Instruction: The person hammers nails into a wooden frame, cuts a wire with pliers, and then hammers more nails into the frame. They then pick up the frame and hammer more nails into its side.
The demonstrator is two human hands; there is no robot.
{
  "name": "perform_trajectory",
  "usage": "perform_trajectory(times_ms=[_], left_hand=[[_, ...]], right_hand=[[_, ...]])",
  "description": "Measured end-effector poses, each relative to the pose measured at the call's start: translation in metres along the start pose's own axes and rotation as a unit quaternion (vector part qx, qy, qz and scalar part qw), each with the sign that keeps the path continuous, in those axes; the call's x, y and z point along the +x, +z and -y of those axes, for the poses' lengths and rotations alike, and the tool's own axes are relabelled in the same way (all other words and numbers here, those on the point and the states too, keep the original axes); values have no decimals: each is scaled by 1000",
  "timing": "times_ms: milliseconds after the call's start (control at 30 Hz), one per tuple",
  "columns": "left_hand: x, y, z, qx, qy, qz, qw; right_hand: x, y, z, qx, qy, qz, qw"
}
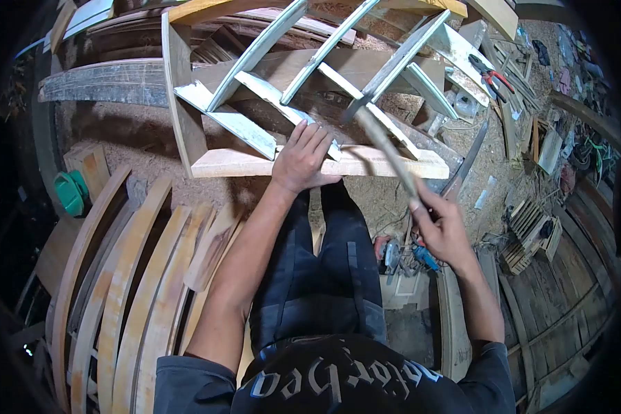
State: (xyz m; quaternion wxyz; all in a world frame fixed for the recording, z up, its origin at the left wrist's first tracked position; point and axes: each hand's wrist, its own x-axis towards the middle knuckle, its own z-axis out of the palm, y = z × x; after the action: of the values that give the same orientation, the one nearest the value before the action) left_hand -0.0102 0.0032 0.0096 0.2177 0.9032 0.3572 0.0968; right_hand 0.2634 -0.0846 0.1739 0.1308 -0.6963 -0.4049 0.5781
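Observation:
A wooden lattice frame stands before me, with crossed, white-painted slats (234,124) set inside a bare wood border. Its near rail (386,161) runs level just past my knees. My left hand (302,155) is closed over this rail, fingers lying on the lower end of a slat and thumb along the near side. In my right hand (440,221) is a hammer (386,141), held near the end of its wooden handle. The hammer's dark head is up and to the left, overlapping a slat crossing in this view.
Red-handled pliers (491,74) lie at the frame's right. A curved dark blade (470,159) leans beyond the hammer. Curved wooden pieces (124,297) stand in a row at left, near a green plastic container (70,193). Power tools (391,257) sit on the ground by my legs.

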Motion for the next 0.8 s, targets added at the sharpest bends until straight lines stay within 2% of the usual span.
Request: perform_trajectory(times_ms=[100,133,233,267,300,367,400,433,500,533,567,633,667,767,800], left_hand=[[-1,1,0,4,1,2,1000],[0,0,0,4,3,1,1000],[-1,1,0,23,-2,17,1000],[-1,2,1,22,0,12,1000],[-2,2,0,20,1,9,1000],[0,1,-1,12,1,5,1000],[1,0,-1,3,-1,1,1000],[2,0,-1,3,0,2,1000],[0,1,-1,5,-4,5,1000],[0,2,0,5,-5,6,1000],[-1,2,-1,1,-4,2,1000],[0,1,0,1,4,-6,1000],[0,0,-1,-2,0,-3,1000],[1,0,-1,8,-5,5,1000],[0,0,-1,19,-5,13,1000]], right_hand=[[-1,8,-1,-3,13,-35,999],[-3,7,0,-11,-18,44,999],[-4,3,-5,-19,-18,15,1000],[-4,4,-5,56,28,-17,998],[-4,8,-12,58,31,-15,998],[4,18,-30,-11,-162,-101,982],[-3,10,-5,1,-2,52,999],[-4,9,-10,2,-2,51,999],[-3,8,-22,-10,-33,-16,999],[-3,2,-17,41,67,-33,996],[-2,5,-18,42,70,-31,996],[1,10,-22,12,-65,-66,996],[-1,9,-18,-58,-45,33,997],[4,6,-25,-33,-88,-22,995],[4,1,-15,21,56,-23,998]])
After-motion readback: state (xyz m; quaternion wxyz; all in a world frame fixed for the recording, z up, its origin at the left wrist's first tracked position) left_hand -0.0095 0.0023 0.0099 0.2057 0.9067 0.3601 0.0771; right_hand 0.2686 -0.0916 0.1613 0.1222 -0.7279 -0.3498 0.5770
